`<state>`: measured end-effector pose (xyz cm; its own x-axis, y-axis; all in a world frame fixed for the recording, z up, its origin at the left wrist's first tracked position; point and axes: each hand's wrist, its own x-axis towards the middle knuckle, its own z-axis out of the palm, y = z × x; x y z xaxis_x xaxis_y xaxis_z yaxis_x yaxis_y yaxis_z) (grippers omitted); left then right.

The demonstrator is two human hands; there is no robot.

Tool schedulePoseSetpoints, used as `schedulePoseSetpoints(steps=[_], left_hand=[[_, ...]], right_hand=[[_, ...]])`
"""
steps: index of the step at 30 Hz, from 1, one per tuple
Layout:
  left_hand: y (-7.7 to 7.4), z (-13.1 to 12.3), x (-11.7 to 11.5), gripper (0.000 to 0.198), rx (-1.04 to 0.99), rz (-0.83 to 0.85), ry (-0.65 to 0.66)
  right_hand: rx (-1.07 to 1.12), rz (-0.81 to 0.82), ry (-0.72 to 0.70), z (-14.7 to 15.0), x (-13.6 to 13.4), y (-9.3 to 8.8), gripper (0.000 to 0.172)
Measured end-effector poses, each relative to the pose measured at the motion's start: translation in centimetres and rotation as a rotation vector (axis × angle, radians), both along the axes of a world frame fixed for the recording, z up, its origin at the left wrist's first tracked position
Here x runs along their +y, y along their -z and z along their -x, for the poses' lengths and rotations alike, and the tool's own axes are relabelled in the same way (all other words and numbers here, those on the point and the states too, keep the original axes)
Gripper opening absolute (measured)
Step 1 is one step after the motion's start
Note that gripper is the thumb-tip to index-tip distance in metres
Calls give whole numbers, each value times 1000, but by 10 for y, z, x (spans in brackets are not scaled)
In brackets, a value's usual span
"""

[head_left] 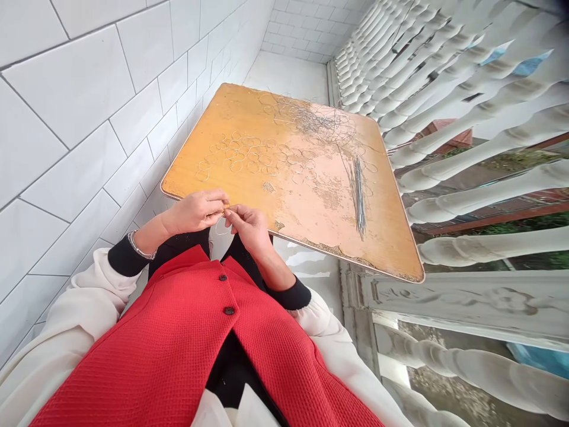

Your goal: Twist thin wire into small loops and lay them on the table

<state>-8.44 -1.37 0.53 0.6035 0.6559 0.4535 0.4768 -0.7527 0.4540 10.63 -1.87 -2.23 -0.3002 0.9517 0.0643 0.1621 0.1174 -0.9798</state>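
Note:
My left hand and my right hand meet at the near edge of the table, fingertips pinched close together. Between them is a thin wire ring, its loop hanging just below the fingers. Both hands are closed on it; the exact spot where the wire is gripped is hidden by the fingers. Beyond my hands, several similar wire rings lie spread over the tabletop. A bundle of straight wires rests toward the right side. Farther back sits a tangled heap of wire.
The wooden table has a worn, peeling surface and a chipped near edge. A white tiled wall runs along the left. On the right stands a white balustrade, with greenery and red roofing visible through it.

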Motion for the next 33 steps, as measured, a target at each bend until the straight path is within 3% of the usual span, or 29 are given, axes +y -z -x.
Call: schedulePoseSetpoints(steps=[3,7,11,15,33], left_hand=[[1,3,-1,18,-82,-3,-66],[-3,1,-4,36,-157,-12,-262],[-9,-11,-9,30,99,-100,-369],[-11,-21,-11,28,314,-154,-374],[-3,-23,-9,26,312,-189,-355]], right_hand=[[57,33,29,-1,0,-1,41],[20,46,20,-3,-1,-5,39],[-101,-39,47,-2,-3,-5,33],[-155,-94,93,-1,-4,-5,29],[-101,-79,112,3,-8,4,30]])
